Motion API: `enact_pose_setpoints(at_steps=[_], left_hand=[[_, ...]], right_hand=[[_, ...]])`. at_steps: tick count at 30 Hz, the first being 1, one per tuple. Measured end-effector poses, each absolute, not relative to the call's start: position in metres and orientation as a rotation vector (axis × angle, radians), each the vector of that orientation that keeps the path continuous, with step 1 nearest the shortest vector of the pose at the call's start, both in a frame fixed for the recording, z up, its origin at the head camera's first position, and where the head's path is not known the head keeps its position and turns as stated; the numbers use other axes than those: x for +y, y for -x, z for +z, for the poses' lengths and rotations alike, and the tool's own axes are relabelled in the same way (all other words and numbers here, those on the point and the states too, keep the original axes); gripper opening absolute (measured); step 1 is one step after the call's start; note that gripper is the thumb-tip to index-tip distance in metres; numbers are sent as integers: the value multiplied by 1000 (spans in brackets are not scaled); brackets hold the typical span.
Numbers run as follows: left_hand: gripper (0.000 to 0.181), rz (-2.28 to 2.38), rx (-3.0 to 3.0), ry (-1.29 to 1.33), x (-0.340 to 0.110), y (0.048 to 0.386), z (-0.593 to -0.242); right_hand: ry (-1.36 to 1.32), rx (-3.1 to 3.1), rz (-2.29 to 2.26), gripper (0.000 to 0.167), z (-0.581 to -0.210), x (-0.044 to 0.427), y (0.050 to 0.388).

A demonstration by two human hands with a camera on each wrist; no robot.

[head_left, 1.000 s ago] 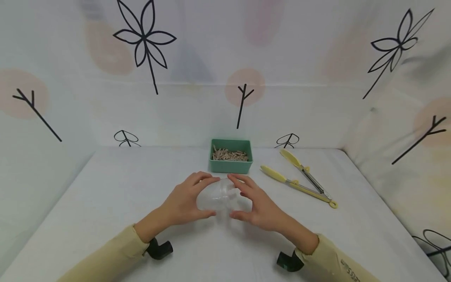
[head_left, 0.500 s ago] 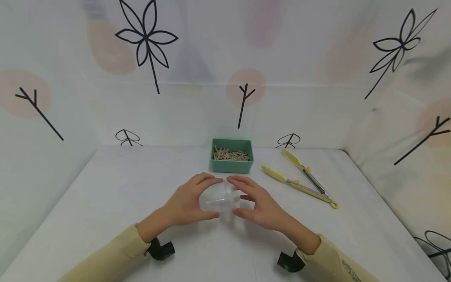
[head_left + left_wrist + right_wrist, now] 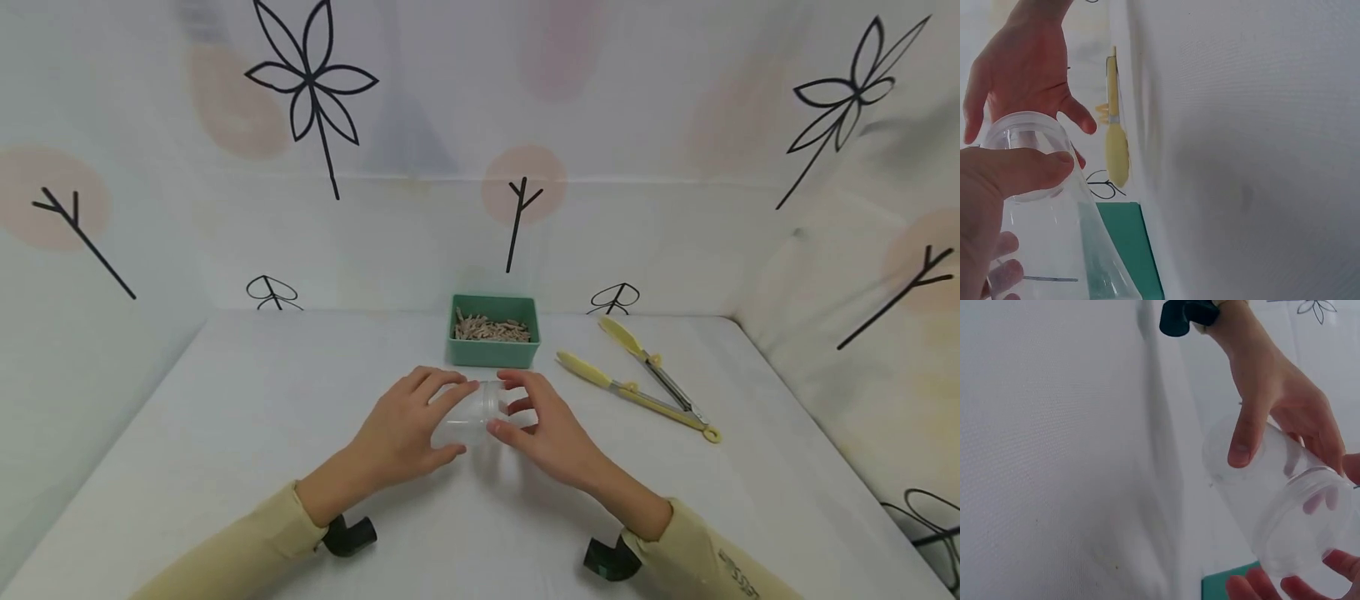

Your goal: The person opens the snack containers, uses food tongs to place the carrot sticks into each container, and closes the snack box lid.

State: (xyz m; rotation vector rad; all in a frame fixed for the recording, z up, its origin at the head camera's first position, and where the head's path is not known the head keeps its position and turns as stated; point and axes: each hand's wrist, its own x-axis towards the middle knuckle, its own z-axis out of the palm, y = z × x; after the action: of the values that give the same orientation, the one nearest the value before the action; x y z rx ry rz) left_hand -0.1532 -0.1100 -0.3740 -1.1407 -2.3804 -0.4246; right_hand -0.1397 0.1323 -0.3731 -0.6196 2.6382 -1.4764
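A clear plastic jar (image 3: 461, 425) lies sideways above the table, between both hands. My left hand (image 3: 397, 429) grips its body, with the thumb across the near side and fingers behind it. My right hand (image 3: 553, 437) is at the jar's lid end, thumb and fingertips spread round the clear lid (image 3: 1304, 528). In the right wrist view a fingertip (image 3: 1335, 556) overlaps the lid's rim; how firmly it presses cannot be told. Nothing is visible inside the jar. The left wrist view shows the jar body (image 3: 1047, 231) under my left thumb.
Behind the hands stands a green box (image 3: 493, 356) holding many small brown pieces. Yellow-tipped tongs (image 3: 637, 396) lie spread apart to its right. A white cloth covers the table (image 3: 262, 392), and a patterned curtain (image 3: 420, 242) hangs at the back.
The jar has shifted slightly to the right. My right hand has turned at the lid, its thumb rising and its fingers moving right. My left hand keeps its hold, moving slightly right.
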Motion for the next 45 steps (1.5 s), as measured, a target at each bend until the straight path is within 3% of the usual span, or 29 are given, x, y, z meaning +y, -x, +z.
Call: enact_pose_setpoints(at_steps=[13, 45], left_hand=[[81, -621, -2529, 1036, -123, 155, -375], [91, -1439, -2477, 859, -127, 170, -393]], right_hand=[[837, 2619, -1597, 67, -373, 145, 142], [530, 2786, -1189, 67, -409, 180, 154]])
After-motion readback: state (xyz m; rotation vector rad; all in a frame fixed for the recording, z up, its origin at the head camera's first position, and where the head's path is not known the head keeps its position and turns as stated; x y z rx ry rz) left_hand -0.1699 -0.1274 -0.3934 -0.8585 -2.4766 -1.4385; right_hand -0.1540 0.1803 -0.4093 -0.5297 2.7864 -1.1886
